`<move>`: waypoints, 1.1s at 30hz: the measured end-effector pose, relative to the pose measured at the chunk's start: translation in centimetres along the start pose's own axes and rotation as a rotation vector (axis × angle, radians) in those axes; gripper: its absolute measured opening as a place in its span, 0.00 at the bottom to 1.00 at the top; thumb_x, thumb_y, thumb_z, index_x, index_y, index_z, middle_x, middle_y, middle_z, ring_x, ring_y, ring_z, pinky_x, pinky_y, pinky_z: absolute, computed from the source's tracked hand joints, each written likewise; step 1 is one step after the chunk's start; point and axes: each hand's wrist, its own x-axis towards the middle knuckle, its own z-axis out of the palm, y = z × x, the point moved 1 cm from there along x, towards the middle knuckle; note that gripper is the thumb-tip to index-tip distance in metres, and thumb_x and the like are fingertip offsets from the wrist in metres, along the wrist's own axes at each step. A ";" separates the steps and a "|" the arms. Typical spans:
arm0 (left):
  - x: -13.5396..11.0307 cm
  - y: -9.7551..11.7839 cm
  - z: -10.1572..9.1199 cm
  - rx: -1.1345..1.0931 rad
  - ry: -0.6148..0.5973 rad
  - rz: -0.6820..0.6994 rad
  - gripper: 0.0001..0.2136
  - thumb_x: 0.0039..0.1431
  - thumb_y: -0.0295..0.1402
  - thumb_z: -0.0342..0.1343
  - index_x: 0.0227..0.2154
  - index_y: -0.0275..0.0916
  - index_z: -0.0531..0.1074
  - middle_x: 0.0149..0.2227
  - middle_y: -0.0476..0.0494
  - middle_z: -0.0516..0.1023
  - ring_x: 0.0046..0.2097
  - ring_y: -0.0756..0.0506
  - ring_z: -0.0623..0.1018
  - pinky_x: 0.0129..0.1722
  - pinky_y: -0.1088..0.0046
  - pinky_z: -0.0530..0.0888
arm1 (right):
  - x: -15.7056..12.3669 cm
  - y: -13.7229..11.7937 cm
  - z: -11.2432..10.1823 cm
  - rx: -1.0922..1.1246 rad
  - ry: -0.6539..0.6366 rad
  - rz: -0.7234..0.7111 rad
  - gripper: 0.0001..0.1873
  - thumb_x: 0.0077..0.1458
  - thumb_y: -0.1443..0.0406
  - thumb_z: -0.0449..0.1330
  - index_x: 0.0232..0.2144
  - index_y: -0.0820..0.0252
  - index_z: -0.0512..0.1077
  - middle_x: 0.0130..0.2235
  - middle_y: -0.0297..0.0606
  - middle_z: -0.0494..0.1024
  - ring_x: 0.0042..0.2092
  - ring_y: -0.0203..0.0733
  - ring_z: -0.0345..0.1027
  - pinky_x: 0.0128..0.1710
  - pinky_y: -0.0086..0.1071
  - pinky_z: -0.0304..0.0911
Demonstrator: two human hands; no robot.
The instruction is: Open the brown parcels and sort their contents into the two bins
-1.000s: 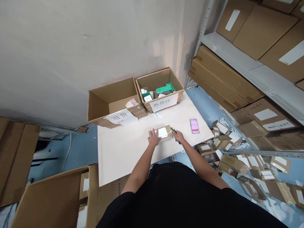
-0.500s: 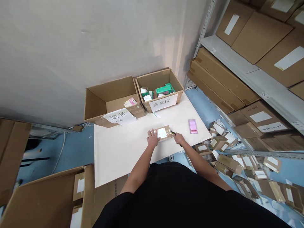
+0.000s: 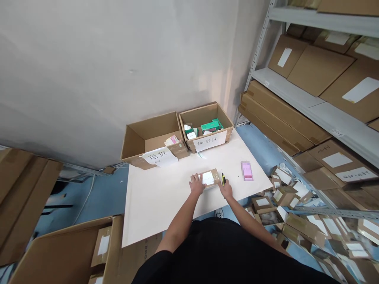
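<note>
Over in a corner of a stockroom, grey metal shelving point(image 3: 296, 92) stacked with flat brown cartons point(image 3: 319, 71) runs down the right side, and a heap of small opened parcels point(image 3: 288, 197) sits on the blue floor next to a big white table point(image 3: 160, 209). Against the wall at the table's far edge are two open cardboard boxes. The left box point(image 3: 139, 136) has a paper sign point(image 3: 159, 156) reading 退货, and the right box point(image 3: 189, 122) has one point(image 3: 210, 141) reading 换货区, with a green carton point(image 3: 211, 127) among the stuff inside. A pixelated pink packet point(image 3: 246, 170) lies off to the right. Front and centre on the table is a small brown cardboard parcel point(image 3: 213, 175) with clear tape and a white label point(image 3: 208, 178) – no readable print on it from here. The left hand point(image 3: 197, 184) is spread flat on the parcel's near corner, while the right hand point(image 3: 226, 189) is curled around a yellow-and-black utility knife point(image 3: 223, 179) right at the parcel's edge – blade's too small to make out.
</note>
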 end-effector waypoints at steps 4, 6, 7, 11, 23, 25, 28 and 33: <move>-0.7 0.2 0.3 0.026 0.042 -0.110 0.37 0.69 0.53 0.45 0.76 0.40 0.50 0.75 0.29 0.55 0.72 0.26 0.58 0.66 0.47 0.64 | 1.2 -2.6 3.4 -0.064 0.106 -0.027 0.32 0.60 0.47 0.66 0.57 0.56 0.61 0.52 0.49 0.80 0.53 0.54 0.78 0.44 0.34 0.69; -1.3 -0.3 0.4 0.001 0.036 -0.171 0.36 0.71 0.51 0.41 0.74 0.32 0.52 0.71 0.23 0.62 0.68 0.27 0.66 0.64 0.50 0.66 | 2.8 -4.7 3.9 -0.079 0.074 -0.016 0.34 0.59 0.47 0.67 0.58 0.56 0.61 0.54 0.50 0.80 0.55 0.54 0.77 0.45 0.35 0.69; -1.6 -0.7 0.5 -0.027 0.012 -0.174 0.35 0.72 0.49 0.39 0.73 0.30 0.54 0.68 0.21 0.65 0.66 0.28 0.69 0.62 0.52 0.68 | 3.6 -5.8 3.8 -0.084 0.052 -0.003 0.35 0.58 0.46 0.67 0.58 0.57 0.61 0.54 0.51 0.80 0.55 0.55 0.77 0.46 0.36 0.69; -3.2 -2.0 0.6 -0.134 -0.107 -0.041 0.28 0.74 0.44 0.35 0.67 0.38 0.66 0.60 0.29 0.76 0.58 0.35 0.78 0.53 0.59 0.75 | 6.0 -9.7 3.0 -0.085 -0.007 0.021 0.34 0.58 0.48 0.67 0.57 0.59 0.62 0.52 0.53 0.81 0.53 0.55 0.78 0.46 0.37 0.69; 0.0 -1.3 -1.2 0.076 -0.100 0.404 0.52 0.54 0.39 0.68 0.76 0.52 0.44 0.80 0.43 0.35 0.78 0.34 0.38 0.72 0.50 0.57 | -1.0 2.8 3.5 0.001 0.039 0.023 0.35 0.58 0.40 0.63 0.55 0.57 0.67 0.46 0.49 0.83 0.50 0.59 0.80 0.45 0.39 0.70; 0.0 -1.1 -0.4 0.071 -0.101 0.339 0.54 0.54 0.44 0.67 0.77 0.50 0.39 0.79 0.41 0.32 0.78 0.32 0.36 0.72 0.47 0.54 | -1.0 2.7 4.3 0.024 0.008 0.021 0.32 0.56 0.41 0.65 0.53 0.55 0.67 0.46 0.46 0.83 0.49 0.57 0.80 0.43 0.38 0.71; -0.9 -0.7 0.7 0.071 -0.112 0.158 0.57 0.53 0.47 0.67 0.77 0.44 0.37 0.79 0.33 0.31 0.78 0.25 0.39 0.70 0.42 0.56 | 0.6 0.6 4.1 0.015 0.015 0.034 0.34 0.53 0.43 0.68 0.53 0.55 0.66 0.47 0.45 0.83 0.50 0.55 0.79 0.43 0.36 0.71; -2.9 0.0 1.4 0.089 -0.119 -0.010 0.42 0.62 0.48 0.56 0.75 0.36 0.52 0.74 0.23 0.56 0.73 0.23 0.57 0.70 0.37 0.53 | 4.2 -4.1 2.3 -0.022 0.060 0.031 0.35 0.54 0.47 0.71 0.54 0.59 0.65 0.47 0.47 0.82 0.48 0.50 0.79 0.41 0.31 0.69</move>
